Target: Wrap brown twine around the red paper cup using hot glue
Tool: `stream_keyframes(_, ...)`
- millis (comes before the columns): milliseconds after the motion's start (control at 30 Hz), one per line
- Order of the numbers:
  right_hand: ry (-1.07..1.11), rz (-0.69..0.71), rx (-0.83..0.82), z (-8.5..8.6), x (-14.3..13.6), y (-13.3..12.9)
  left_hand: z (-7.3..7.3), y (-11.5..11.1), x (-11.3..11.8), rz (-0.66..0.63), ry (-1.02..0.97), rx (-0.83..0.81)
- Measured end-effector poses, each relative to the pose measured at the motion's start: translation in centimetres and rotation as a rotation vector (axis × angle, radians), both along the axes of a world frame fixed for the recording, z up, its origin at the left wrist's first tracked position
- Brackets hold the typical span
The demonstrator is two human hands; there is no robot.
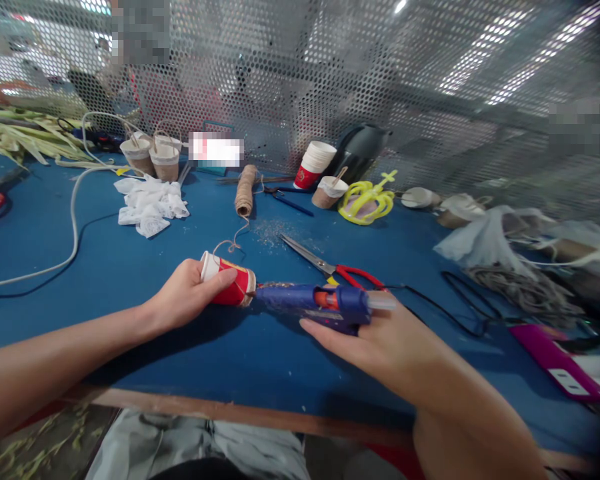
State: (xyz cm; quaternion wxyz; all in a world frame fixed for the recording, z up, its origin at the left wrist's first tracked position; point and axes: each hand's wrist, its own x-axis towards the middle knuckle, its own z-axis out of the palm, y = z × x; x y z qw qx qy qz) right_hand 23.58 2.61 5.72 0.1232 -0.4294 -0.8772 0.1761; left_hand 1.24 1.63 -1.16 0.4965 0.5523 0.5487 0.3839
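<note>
My left hand (193, 293) is wrapped round a red and white paper cup (239, 288) that lies on its side above the table. Twine shows at the cup's base end, and a loose strand leads back to a twine roll (245, 190). In my right hand (365, 340) is a blue hot glue gun (300, 303) with a clear glue stick out of its back. The gun's nozzle meets the base end of the cup; whether glue is coming out I cannot tell. Just beyond the gun lie red-handled scissors (330, 265), blades partly apart.
Behind stand twine-wrapped cups (165, 163), stacked paper cups (314, 165), a yellow crown-shaped piece (367, 200) and a dark kettle (363, 147). White lace (153, 203) and a white cable (75, 213) lie left. A purple power strip (555, 363) and plastic bag (485, 240) are right. Perforated metal screen (280, 80) backs the table.
</note>
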Motion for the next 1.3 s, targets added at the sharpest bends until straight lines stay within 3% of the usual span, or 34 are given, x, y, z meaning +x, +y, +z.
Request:
stream_keyframes(233,0.032,-0.036,-0.009,-0.04,0.0,0.21,-0.06,0.05,0.09,0.015,-0.027,0.009)
stream_keyframes(467,0.014,0.017,0.053,-0.43,0.17,0.11,0.15,-0.02,0.18,0.044,-0.049,-0.015)
stream_keyframes(800,0.062,-0.029,-0.044,-0.6,0.21,-0.18,-0.19,0.11,0.11,0.013,-0.097,-0.028)
stream_keyframes(1033,0.042,-0.024,-0.004,-0.25,0.09,0.01,0.36,-0.21,0.11,0.014,-0.024,0.123)
stream_keyframes(1300,0.182,0.008,0.036,-0.09,0.21,0.14,0.05,-0.82,-0.22,-0.009,0.124,0.249)
